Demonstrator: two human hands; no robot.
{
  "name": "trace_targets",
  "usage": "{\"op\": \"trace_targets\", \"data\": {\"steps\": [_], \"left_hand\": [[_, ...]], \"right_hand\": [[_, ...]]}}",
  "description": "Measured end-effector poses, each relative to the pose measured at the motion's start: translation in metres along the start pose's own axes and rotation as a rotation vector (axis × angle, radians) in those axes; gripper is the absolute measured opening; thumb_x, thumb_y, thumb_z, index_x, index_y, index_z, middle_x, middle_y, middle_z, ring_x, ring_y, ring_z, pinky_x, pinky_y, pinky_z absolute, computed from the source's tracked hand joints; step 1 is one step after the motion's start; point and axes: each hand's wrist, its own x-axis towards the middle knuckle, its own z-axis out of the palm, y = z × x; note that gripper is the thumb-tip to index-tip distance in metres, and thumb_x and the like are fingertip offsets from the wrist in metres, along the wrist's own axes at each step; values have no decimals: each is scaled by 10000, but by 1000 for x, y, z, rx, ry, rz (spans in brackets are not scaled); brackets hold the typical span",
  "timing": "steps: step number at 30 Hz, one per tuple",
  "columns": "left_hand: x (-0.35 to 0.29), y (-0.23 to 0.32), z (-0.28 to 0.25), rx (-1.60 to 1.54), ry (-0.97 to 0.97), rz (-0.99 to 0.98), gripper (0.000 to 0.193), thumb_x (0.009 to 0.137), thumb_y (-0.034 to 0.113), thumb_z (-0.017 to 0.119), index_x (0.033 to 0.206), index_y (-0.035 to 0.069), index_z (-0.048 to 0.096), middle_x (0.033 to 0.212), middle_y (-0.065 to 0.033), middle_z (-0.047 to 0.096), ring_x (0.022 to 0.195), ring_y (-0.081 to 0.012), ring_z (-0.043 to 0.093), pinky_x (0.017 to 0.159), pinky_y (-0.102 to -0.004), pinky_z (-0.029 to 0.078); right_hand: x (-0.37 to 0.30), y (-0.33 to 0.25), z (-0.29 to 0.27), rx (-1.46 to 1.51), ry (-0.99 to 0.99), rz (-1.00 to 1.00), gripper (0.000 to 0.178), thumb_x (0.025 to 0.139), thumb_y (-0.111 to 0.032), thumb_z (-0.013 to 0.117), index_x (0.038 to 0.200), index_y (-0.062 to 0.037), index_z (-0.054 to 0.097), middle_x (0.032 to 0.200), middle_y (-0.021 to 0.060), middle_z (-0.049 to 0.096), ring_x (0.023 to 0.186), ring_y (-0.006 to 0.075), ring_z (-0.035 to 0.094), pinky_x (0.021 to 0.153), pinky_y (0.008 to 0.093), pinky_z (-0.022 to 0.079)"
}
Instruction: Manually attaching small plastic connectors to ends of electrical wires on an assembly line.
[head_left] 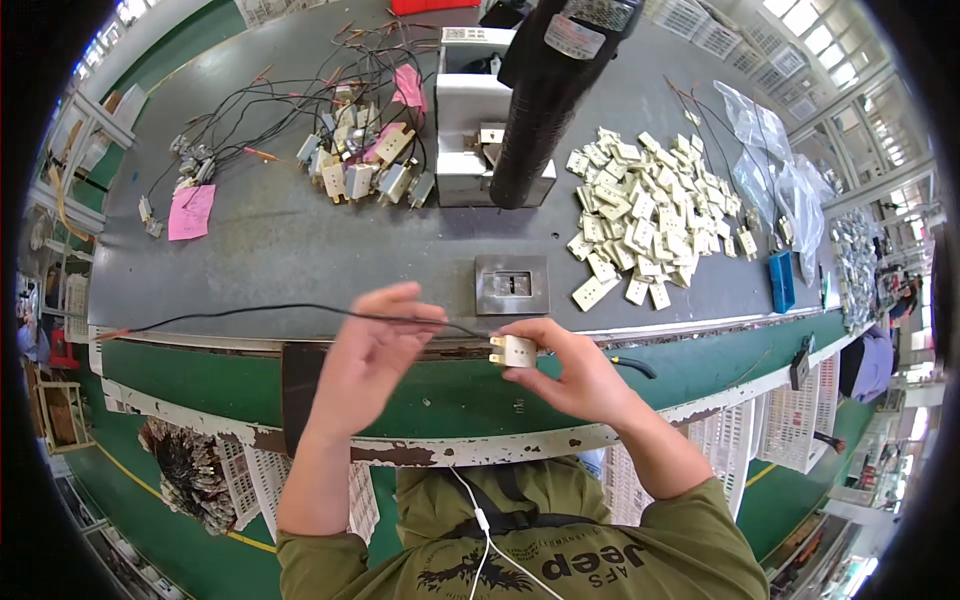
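Note:
In my right hand (570,372) a small cream plastic socket block (518,352) is pinched between thumb and forefinger, its brass-coloured terminals facing left. A thin black wire (250,309) stretches from an orange-red tip at the far left to beside the block. Whether it is joined to the block I cannot make out. My left hand (368,362) is raised at the middle of this wire, fingers stretched out, with the wire crossing them. Just beyond my right hand, a square metal fixture (512,285) with a slotted centre sits on the grey table (250,270).
A machine's black column (550,100) and white base (470,105) rise at the table's middle. Cream blocks (650,210) are heaped to the right, near a blue box (782,281) and plastic bags (795,195). Wired blocks (360,170) lie left. Pliers (633,366) rest near the front edge.

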Motion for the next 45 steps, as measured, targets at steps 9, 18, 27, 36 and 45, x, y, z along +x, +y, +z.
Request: {"op": "trace_targets", "data": {"steps": [9, 18, 27, 36, 45], "left_hand": [[-12, -11, 29, 300, -149, -138, 640, 825, -26, 693, 1376, 38, 374, 1174, -99, 558, 1096, -194, 573, 971, -336, 469], [-14, -3, 32, 491, -137, -51, 563, 780, 30, 756, 1277, 11, 492, 1095, -101, 589, 1023, -207, 607, 915, -323, 500], [-13, -4, 34, 578, -114, 143, 383, 737, 20, 778, 1032, 20, 534, 1041, -109, 596, 955, -224, 616, 849, -308, 502], [-16, -2, 22, 460, -64, 25, 356, 759, 23, 758, 1039, 3, 539, 1063, -101, 589, 963, -213, 620, 850, -314, 508], [-87, 30, -102, 563, 732, 88, 522, 906, 156, 656, 1344, 18, 407, 1192, -119, 546, 1098, -197, 549, 967, -344, 454]], "right_hand": [[6, -14, 11, -153, 62, -217, 462, 712, -26, 765, 1151, -70, 629, 1005, 104, 619, 925, 277, 616, 791, 366, 508], [3, -13, 15, -233, 131, -325, 428, 705, -37, 762, 1114, -62, 640, 960, 91, 632, 849, 288, 628, 717, 368, 521], [-3, -11, 21, -259, 243, -380, 458, 664, -10, 784, 1100, -62, 655, 924, 89, 635, 803, 269, 627, 673, 352, 518], [-5, -18, -11, -190, 185, -280, 402, 702, -37, 790, 1077, -49, 648, 946, 85, 648, 833, 241, 632, 742, 341, 510], [12, 62, -141, -720, 846, -42, 397, 975, -160, 551, 1351, -41, 505, 1373, 149, 517, 1243, 232, 502, 1026, 328, 394]]}}
